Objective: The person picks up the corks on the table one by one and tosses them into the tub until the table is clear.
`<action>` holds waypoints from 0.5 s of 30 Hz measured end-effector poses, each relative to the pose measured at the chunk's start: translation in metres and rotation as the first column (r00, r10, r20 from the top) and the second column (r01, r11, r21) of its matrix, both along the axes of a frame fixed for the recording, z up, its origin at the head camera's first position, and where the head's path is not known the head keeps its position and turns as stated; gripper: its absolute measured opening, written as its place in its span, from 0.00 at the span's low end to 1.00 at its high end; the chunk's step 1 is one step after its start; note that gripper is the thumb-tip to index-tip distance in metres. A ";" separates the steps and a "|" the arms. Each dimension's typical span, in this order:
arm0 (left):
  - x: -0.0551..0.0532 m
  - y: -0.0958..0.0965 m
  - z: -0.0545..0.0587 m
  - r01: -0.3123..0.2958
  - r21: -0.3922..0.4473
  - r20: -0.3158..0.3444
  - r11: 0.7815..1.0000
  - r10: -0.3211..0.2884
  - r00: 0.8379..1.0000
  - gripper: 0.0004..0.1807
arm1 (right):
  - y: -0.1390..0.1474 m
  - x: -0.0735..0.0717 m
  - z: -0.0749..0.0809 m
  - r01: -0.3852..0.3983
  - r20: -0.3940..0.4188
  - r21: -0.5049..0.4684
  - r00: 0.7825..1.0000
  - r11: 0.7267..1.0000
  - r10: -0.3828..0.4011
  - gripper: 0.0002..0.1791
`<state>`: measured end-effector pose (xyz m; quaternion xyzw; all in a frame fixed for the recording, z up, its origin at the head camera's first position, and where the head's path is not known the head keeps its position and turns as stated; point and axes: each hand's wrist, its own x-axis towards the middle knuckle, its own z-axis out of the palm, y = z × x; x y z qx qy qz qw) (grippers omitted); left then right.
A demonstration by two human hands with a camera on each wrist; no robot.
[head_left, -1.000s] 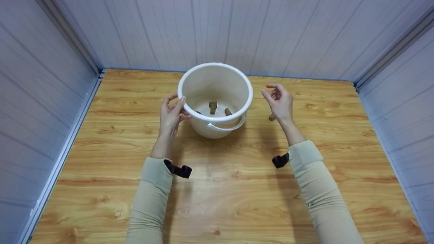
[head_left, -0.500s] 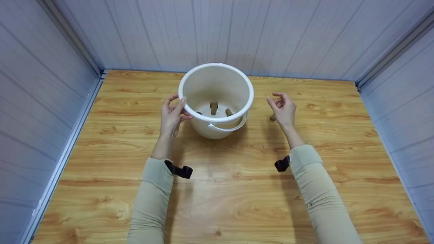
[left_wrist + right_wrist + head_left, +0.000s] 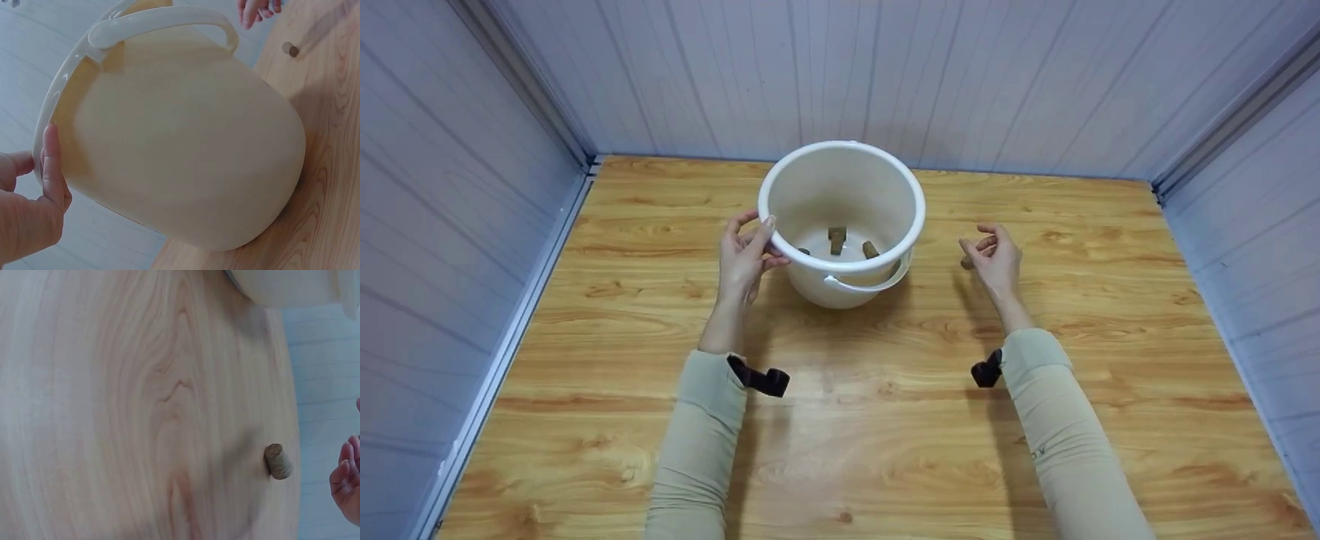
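My left hand [image 3: 741,259] pinches the left rim of a white bucket [image 3: 844,289], the thumb on top and the other fingers along the outside. The left wrist view shows that hand [image 3: 34,208] at the rim and the bucket's outer wall [image 3: 185,135]. Inside the bucket several brown corks [image 3: 837,241] lie at the bottom, one partly hidden by the rim. A single cork [image 3: 278,462] lies on its side on the wood surface, right of the bucket. Over it hovers my right hand [image 3: 996,261], fingers loosely bent and holding nothing; in the head view it partly covers that cork.
The bucket's handle [image 3: 877,285] hangs down at its front. A pale panelled wall [image 3: 997,90] rises close behind the bucket, with further walls at both sides. Wood-grain boarding [image 3: 840,450] stretches in front. Black camera mounts [image 3: 987,369] sit at both wrists.
My right hand has come down and slightly right, away from beside the bucket rim toward the cork lying outside. The left hand keeps its hold on the rim.
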<state>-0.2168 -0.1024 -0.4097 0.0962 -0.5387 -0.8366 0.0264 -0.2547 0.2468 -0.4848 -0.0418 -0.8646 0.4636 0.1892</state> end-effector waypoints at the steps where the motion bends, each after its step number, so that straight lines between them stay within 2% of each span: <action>1: 0.000 0.000 0.000 0.001 0.000 0.001 1.000 -0.001 1.000 0.19 | 0.001 0.000 -0.002 0.008 0.017 0.005 1.000 1.000 -0.008 0.19; 7: 0.000 0.001 0.001 0.013 0.001 -0.008 1.000 -0.013 1.000 0.19 | 0.004 0.002 -0.012 0.054 0.104 0.007 0.993 0.999 -0.054 0.22; 15: -0.002 -0.001 0.001 0.023 -0.006 0.044 1.000 -0.023 0.999 0.20 | 0.006 0.001 -0.024 0.099 0.187 0.006 0.977 0.995 -0.099 0.26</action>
